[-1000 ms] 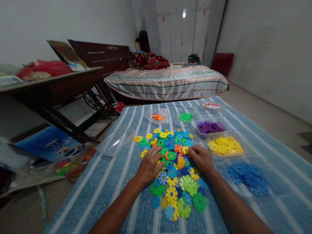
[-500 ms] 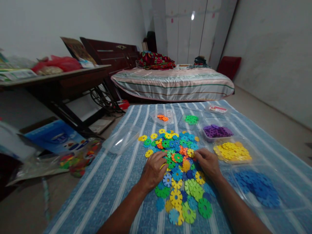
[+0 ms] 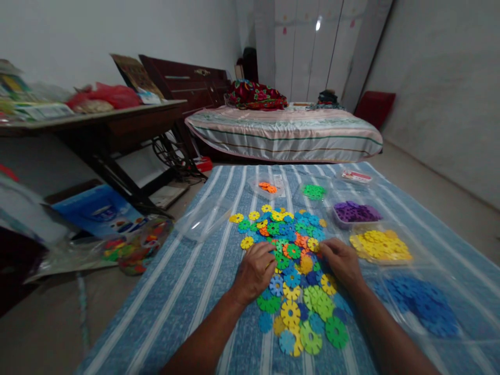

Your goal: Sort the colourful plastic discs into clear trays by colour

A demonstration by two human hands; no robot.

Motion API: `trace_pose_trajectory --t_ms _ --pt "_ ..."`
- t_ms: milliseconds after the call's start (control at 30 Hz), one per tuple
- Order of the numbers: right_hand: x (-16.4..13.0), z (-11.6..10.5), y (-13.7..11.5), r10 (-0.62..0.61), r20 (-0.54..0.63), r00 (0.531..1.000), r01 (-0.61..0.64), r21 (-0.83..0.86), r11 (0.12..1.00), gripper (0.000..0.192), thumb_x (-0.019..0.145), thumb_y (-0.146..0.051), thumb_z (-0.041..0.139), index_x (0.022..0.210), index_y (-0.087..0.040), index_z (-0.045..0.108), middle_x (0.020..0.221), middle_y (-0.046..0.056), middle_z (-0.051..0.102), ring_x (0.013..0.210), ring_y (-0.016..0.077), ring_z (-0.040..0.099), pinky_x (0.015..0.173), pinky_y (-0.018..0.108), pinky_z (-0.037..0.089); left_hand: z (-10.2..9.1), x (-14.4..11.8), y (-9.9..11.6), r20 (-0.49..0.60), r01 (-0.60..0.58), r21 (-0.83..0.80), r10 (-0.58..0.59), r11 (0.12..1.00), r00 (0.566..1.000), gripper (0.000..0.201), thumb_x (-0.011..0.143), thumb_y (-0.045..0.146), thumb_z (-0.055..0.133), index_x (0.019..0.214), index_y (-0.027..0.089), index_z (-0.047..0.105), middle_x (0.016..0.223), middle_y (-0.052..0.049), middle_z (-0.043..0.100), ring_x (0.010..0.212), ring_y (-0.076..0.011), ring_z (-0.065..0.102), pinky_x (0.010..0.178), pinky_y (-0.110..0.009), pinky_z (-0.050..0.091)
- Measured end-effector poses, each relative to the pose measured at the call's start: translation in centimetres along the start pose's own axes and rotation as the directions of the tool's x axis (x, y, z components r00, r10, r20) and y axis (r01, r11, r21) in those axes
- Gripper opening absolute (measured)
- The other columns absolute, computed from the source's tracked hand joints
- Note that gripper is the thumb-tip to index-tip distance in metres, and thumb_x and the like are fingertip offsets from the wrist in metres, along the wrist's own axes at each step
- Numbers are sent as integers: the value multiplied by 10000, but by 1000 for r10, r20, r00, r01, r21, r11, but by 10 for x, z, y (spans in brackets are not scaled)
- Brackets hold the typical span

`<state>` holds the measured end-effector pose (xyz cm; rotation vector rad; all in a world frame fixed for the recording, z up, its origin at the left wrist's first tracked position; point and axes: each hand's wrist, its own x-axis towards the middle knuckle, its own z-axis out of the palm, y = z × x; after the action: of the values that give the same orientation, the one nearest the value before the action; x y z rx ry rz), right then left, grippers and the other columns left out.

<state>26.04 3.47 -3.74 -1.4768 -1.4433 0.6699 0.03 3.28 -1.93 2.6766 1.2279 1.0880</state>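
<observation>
A mixed pile of flat, notched plastic snowflake discs (image 3: 290, 313) in yellow, green, blue and orange covers the middle of the cloth. On the pile's left side rests my left hand (image 3: 255, 272), its fingers curled, with a sliver of a yellow snowflake disc (image 3: 268, 265) showing between thumb and fingers. My right hand (image 3: 342, 262) is at the right edge of the pile, thumb and fingertips drawn together beside another yellow disc (image 3: 313, 245). What lies in those fingertips, if anything, is hidden.
Clear tubs along the right hold blue discs (image 3: 420, 304), yellow discs (image 3: 379, 245) and purple discs (image 3: 356, 212). Farther back are green discs (image 3: 313, 191) and orange discs (image 3: 267, 187) in clear containers. A transparent lid or tray (image 3: 205, 220) lies left on the striped cloth (image 3: 156, 307).
The whole view has shifted, so everything appears slightly farther right. Less of the yellow disc shows in my left hand. My right hand stays at the pile's right edge.
</observation>
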Motion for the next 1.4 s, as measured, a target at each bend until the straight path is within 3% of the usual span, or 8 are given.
trace_pose_trajectory --t_ms 333,500,633,767,1100,1267,1400 --pt "-1 -1 -3 16 2 1000 -16 -10 1000 353 811 -476 550 673 -180 684 667 33 627 658 185 574 650 304 436 0 1 12 -50 -7 -78 3 997 999 142 888 152 510 824 181 633 850 -63 688 846 -177 633 772 -340 539" --pt "0 -2 -3 13 -8 1000 -13 10 1000 337 806 -470 573 679 -180 688 667 33 629 667 188 576 656 307 438 4 18 3 -85 88 42 -84 995 993 146 889 178 506 966 187 631 1024 -93 679 1009 -220 602 892 -407 514" --pt "1 -1 -2 25 -9 1000 -25 22 999 334 800 -470 581 671 -181 685 662 30 623 657 185 568 641 301 430 12 50 -10 -8 253 221 -257 942 966 271 836 297 614 1080 181 596 1178 -139 628 1160 -304 530 977 -509 438" --pt "1 0 0 28 -10 1000 -28 19 999 338 808 -466 574 674 -177 687 653 29 617 644 182 562 635 300 423 21 72 -7 150 311 315 -371 897 917 328 822 377 637 1056 156 576 1059 -148 658 1032 -325 575 873 -516 463" --pt "2 0 0 17 -19 1000 -17 35 999 360 812 -500 575 691 -184 696 678 36 641 669 189 580 664 309 444 33 46 42 240 125 158 -161 979 957 356 852 342 616 1172 191 578 1276 -135 614 1256 -326 493 1004 -535 408" --pt "2 0 0 23 -24 999 -22 44 999 341 797 -488 594 674 -184 686 667 34 635 668 190 576 661 309 446 20 33 40 276 62 78 -81 995 958 274 870 297 589 1123 194 601 1263 -110 634 1242 -285 518 1020 -509 409" --pt "1 -1 -1 27 -23 999 -26 43 999 347 800 -492 593 683 -182 695 675 37 643 665 189 577 652 307 444 11 21 27 219 47 65 -60 997 974 210 886 280 547 1062 203 632 1205 -105 666 1195 -269 559 985 -485 439"
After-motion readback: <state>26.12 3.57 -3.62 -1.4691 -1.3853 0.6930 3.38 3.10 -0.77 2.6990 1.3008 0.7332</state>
